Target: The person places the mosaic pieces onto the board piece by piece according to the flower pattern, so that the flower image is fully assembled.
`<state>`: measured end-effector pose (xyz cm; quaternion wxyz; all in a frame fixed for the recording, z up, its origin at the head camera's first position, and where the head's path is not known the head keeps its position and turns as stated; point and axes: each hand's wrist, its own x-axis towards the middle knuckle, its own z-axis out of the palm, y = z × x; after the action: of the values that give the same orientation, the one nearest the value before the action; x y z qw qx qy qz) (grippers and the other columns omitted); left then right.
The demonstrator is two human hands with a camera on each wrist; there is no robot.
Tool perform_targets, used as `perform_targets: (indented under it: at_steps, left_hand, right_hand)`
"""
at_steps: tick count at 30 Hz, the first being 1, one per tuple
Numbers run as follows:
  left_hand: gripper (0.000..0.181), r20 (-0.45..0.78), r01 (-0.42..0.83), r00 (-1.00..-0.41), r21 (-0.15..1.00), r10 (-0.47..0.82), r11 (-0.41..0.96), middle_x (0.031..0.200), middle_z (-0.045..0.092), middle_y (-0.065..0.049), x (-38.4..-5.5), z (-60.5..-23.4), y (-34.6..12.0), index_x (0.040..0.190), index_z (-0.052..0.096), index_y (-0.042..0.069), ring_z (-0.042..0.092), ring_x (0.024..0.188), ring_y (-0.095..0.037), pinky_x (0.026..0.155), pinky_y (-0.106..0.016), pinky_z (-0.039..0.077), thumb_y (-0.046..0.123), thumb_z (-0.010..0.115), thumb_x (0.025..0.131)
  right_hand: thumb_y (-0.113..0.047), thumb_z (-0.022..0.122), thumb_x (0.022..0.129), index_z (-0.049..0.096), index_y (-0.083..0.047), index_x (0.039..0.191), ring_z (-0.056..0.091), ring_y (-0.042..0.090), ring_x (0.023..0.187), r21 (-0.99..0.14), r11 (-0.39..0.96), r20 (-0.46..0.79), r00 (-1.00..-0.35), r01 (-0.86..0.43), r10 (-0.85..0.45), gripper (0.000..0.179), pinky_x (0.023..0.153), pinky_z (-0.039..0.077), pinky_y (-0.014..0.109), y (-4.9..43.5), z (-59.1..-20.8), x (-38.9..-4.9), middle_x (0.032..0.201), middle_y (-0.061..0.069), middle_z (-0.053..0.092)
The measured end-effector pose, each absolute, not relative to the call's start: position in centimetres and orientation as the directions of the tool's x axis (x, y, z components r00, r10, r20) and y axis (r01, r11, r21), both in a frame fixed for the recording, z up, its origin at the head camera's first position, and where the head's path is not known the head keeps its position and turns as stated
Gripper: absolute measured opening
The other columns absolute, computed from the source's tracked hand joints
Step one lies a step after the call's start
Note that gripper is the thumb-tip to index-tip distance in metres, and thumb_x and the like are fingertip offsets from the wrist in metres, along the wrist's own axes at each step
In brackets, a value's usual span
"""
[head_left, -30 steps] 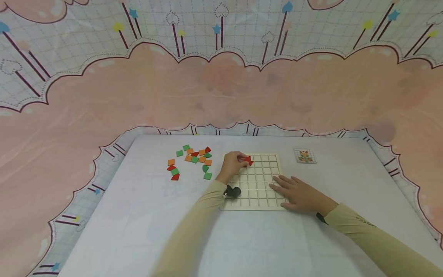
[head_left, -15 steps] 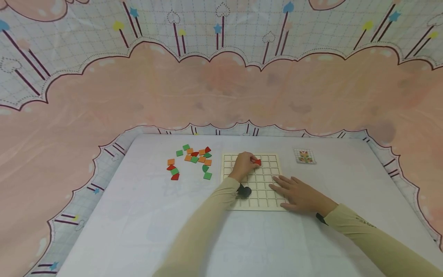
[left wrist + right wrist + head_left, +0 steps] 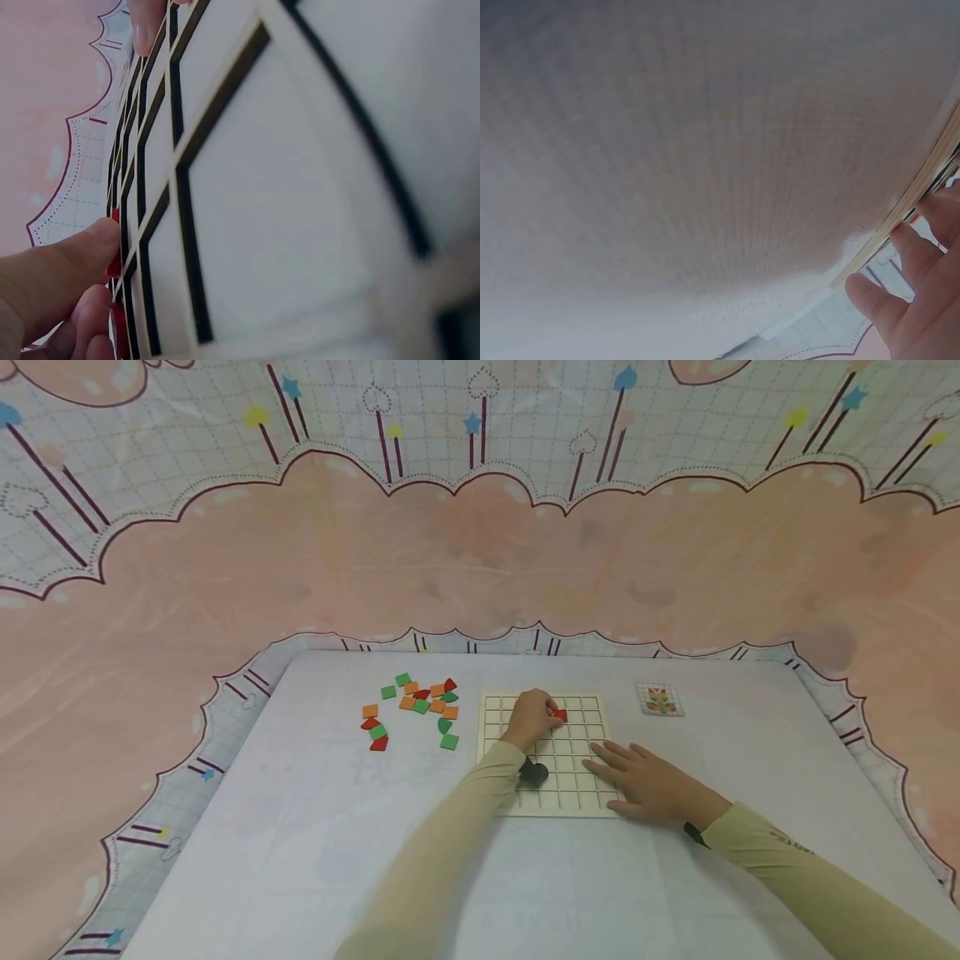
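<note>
My left hand (image 3: 531, 718) is over the upper middle of a pale grid board (image 3: 495, 710), its thumb and fingers pinching a red tile (image 3: 560, 716) at the board's surface. Close up in the left wrist view, the thumb (image 3: 82, 251) lies against that tile, and a second red patch (image 3: 120, 330) shows beside the curled fingers; whether it is a separate tile I cannot tell. My right hand (image 3: 652, 779) rests with spread fingers on the board's right edge. From the right wrist, its fingers (image 3: 915, 251) are seen at the wooden edge.
Left of the board lie several loose tiles: green squares (image 3: 449, 742), orange squares (image 3: 371, 712) and red rounded pieces (image 3: 379, 744). A small card with a flower pattern (image 3: 660, 699) lies at the back right. Everything is on a white-covered table (image 3: 300, 827).
My left hand has moved right across the board with the red piece and come to a near stop over the upper middle squares. The right hand has stayed in place.
</note>
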<state>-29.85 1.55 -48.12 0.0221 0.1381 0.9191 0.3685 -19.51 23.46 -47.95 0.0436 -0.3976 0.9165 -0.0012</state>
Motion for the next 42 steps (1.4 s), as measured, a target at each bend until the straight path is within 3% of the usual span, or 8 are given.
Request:
perform_targets:
  at_steps: [13, 20, 26, 33, 42]
  left_hand:
    - [0.012, 0.099, 0.318, -0.937, 0.635, 0.334, 0.704, 0.078, 0.07, -0.007, -29.7, -48.0, 0.9, 0.085, 0.073, 0.002, 0.055, 0.065, -0.009, 0.059, -0.017, 0.044, 0.01, 0.076, 0.077]
    - [0.012, 0.019, 0.262, -0.931, 0.732, 0.365, 0.629, 0.082, 0.07, -0.008, -29.8, -47.5, -0.3, 0.088, 0.074, 0.003, 0.056, 0.069, -0.009, 0.062, -0.017, 0.045, 0.008, 0.074, 0.078]
    - [0.018, -0.029, 0.211, -0.925, 0.791, 0.38, 0.575, 0.089, 0.072, -0.009, -30.2, -46.9, -2.4, 0.097, 0.074, 0.004, 0.063, 0.077, -0.013, 0.07, -0.019, 0.05, 0.012, 0.073, 0.081]
    - [0.027, 0.019, 0.263, -0.901, 0.818, 0.433, 0.512, 0.098, 0.071, -0.01, -31.0, -46.5, -5.8, 0.108, 0.071, 0.005, 0.065, 0.087, -0.019, 0.079, -0.027, 0.052, 0.018, 0.07, 0.085]
    - [0.03, 0.03, 0.255, -0.919, 0.806, 0.393, 0.535, 0.099, 0.071, -0.012, -30.9, -44.8, -10.3, 0.112, 0.069, 0.004, 0.065, 0.09, -0.02, 0.083, -0.031, 0.053, 0.017, 0.07, 0.085]
  right_hand:
    - [-0.045, 0.049, 0.093, 0.033, -0.016, 0.147, 0.03, 0.033, 0.14, -0.023, 0.672, -0.075, -0.669, -0.74, -0.739, 0.063, 0.108, 0.03, 0.056, 23.3, -47.5, -19.3, 0.153, 0.012, 0.029]
    - [-0.044, 0.05, 0.093, 0.034, -0.016, 0.146, 0.031, 0.033, 0.14, -0.021, 0.67, -0.067, -0.668, -0.742, -0.741, 0.062, 0.108, 0.031, 0.056, 23.3, -47.6, -19.4, 0.153, 0.013, 0.03]
    - [-0.044, 0.05, 0.093, 0.033, -0.017, 0.147, 0.03, 0.033, 0.14, -0.025, 0.677, -0.073, -0.674, -0.735, -0.735, 0.062, 0.109, 0.03, 0.056, 23.3, -47.7, -19.4, 0.153, 0.013, 0.03]
    - [-0.044, 0.05, 0.093, 0.034, -0.017, 0.146, 0.031, 0.033, 0.14, -0.022, 0.679, -0.076, -0.676, -0.734, -0.733, 0.062, 0.109, 0.03, 0.056, 23.3, -47.8, -19.4, 0.153, 0.012, 0.03]
    - [-0.043, 0.051, 0.092, 0.036, -0.016, 0.146, 0.032, 0.034, 0.139, -0.012, 0.678, -0.069, -0.676, -0.735, -0.734, 0.062, 0.108, 0.031, 0.056, 23.2, -47.7, -19.4, 0.152, 0.013, 0.032]
